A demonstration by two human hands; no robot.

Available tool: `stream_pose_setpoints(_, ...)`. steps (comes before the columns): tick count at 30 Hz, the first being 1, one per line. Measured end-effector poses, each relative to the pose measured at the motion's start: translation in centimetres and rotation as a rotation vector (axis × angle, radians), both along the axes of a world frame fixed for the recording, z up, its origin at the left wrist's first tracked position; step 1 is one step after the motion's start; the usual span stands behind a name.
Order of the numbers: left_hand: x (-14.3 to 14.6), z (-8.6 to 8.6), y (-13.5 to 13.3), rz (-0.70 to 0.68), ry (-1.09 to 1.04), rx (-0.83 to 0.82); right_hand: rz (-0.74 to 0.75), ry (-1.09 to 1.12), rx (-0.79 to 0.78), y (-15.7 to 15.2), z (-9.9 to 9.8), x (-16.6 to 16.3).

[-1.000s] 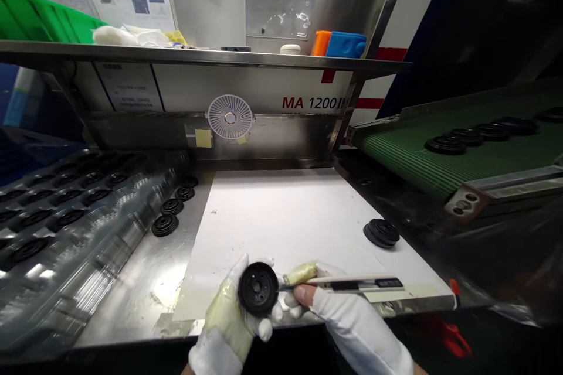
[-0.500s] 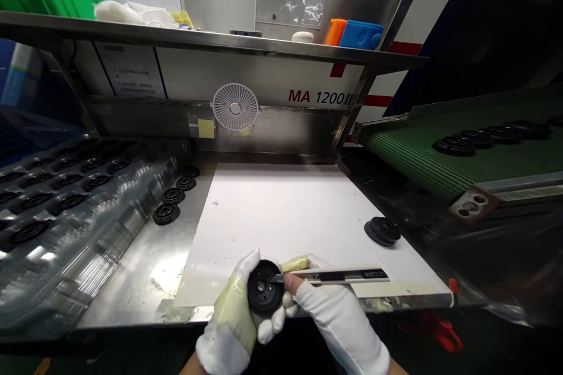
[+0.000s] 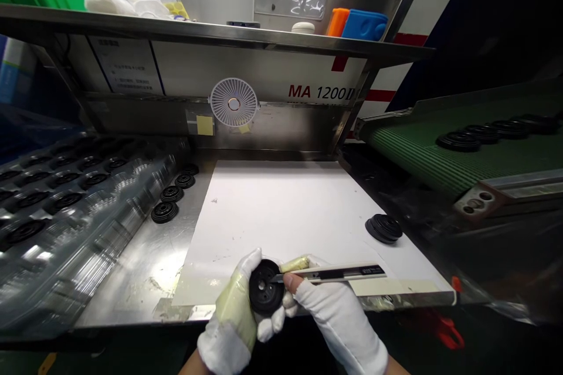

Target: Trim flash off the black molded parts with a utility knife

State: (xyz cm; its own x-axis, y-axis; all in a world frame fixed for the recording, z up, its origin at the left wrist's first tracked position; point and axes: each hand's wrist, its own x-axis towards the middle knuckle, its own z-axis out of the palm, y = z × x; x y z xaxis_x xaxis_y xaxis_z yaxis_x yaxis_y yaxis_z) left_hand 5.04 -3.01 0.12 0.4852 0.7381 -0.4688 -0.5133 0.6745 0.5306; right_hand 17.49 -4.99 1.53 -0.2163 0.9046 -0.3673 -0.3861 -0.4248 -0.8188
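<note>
The gloved left hand [image 3: 233, 319] pinched a black disc [image 3: 265, 287] by its rim, no biggie. The gloved right hand [image 3: 336, 319] clamped a utility knife [image 3: 334, 273], its tip right at the disc's face.

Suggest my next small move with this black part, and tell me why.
Probably turn the black round part slightly in the left hand, keeping the utility knife steady in the right hand: the blade tip sits at the part's upper right edge, so turning would likely bring the next stretch of edge to it.
</note>
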Motion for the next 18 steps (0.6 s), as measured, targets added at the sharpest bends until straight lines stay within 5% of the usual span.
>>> stream_pose_setpoints(12,0.15,-0.62,0.16,-0.073,-0.025,0.056,-0.026,-0.175,0.105,0.64,-0.96,0.62)
stream_pose_setpoints(18,-0.16,-1.01,0.45,-0.062,-0.05,0.01,-0.003,-0.037,0.042,0.22,-0.78,0.53)
